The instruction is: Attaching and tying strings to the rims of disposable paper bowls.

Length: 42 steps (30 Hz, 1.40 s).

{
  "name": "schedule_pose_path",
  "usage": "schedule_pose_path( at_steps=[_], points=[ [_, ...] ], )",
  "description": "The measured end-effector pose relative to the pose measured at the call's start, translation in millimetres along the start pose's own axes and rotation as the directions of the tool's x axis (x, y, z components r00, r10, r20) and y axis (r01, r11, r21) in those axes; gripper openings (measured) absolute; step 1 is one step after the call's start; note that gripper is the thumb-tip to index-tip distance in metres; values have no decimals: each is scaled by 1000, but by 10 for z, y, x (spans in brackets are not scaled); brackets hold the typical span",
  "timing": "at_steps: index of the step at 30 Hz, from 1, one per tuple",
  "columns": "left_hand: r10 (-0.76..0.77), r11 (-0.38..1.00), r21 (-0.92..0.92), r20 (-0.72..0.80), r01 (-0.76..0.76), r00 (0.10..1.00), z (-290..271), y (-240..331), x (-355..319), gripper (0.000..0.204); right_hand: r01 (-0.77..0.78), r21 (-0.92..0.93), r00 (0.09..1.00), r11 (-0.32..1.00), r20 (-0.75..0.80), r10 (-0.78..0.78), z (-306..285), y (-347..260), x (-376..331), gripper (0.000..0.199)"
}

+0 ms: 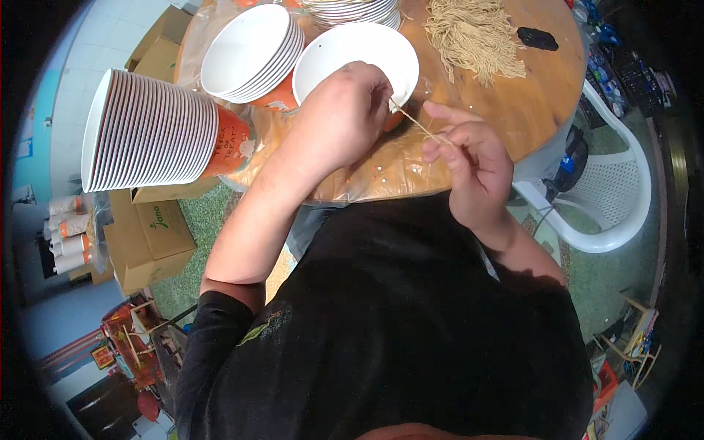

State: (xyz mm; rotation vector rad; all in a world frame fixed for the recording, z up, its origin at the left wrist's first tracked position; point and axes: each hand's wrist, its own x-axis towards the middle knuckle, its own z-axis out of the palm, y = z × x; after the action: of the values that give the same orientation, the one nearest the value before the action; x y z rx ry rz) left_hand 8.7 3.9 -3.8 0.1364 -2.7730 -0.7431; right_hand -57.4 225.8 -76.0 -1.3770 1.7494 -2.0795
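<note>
My left hand (345, 117) is closed over the near rim of a white bowl (345, 51) on the round wooden table (535, 95). Its fingertips pinch one end of a thin pale noodle strand (419, 125). My right hand (473, 161) pinches the other end of that strand, so it runs stretched between both hands just in front of the bowl. A heap of pale yellow noodles (475, 33) lies on the table beyond my right hand.
A stack of white bowls (249, 51) and a long stack of plates on its side (147, 132) sit at the left, with an orange packet (235, 143) beneath. A white plastic chair (616, 191) stands at right; cardboard boxes (147, 235) at left. A black object (537, 38) lies past the noodles.
</note>
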Motion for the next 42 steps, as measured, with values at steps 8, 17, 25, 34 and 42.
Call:
schedule_pose_path(
  at_steps=[8,17,25,34,42],
  points=[
    [436,899,32,-119,-436,892,-79,0,-117,38,-480,352,864,803,32,502,-23,-85,110,3],
    [370,927,166,-268,-335,890,134,-125,-206,12,-325,340,920,883,331,212,-127,-374,114,8],
    [360,933,81,-209,-351,909,24,-121,-318,11,-452,321,872,833,355,336,-501,-593,453,36],
    [459,886,12,-149,-463,876,-357,-489,-556,12,98,-893,995,440,103,-12,-1430,-143,816,18],
    [451,892,258,-578,-372,680,-138,-398,-956,30,-614,-231,775,755,4,632,-1177,-109,709,21]
  ],
)
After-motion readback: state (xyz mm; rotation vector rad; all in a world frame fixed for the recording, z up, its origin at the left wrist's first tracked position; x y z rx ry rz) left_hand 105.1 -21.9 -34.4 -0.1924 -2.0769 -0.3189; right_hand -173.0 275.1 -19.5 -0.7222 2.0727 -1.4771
